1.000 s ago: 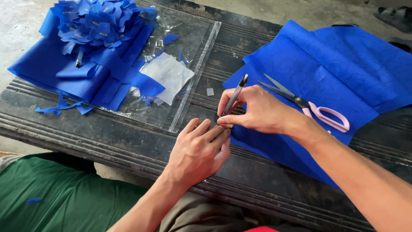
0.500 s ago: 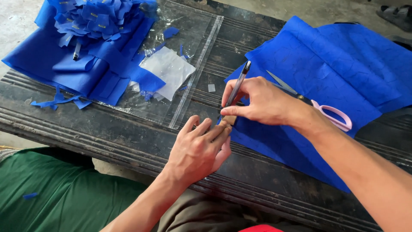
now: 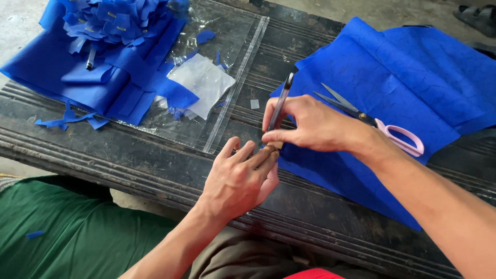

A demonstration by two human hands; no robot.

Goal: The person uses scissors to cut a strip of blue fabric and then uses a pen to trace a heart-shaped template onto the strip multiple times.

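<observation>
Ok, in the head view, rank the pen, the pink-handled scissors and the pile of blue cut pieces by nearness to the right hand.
1. Pen: held in the right hand.
2. Pink-handled scissors: just right of it, on the blue fabric sheet.
3. Pile of blue cut pieces: far left, top corner.

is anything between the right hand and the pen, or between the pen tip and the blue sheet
Nothing visible. The right hand grips the pen directly, its tip down at the edge of the blue sheet. The left hand presses beside the tip, hiding the contact point.
</observation>
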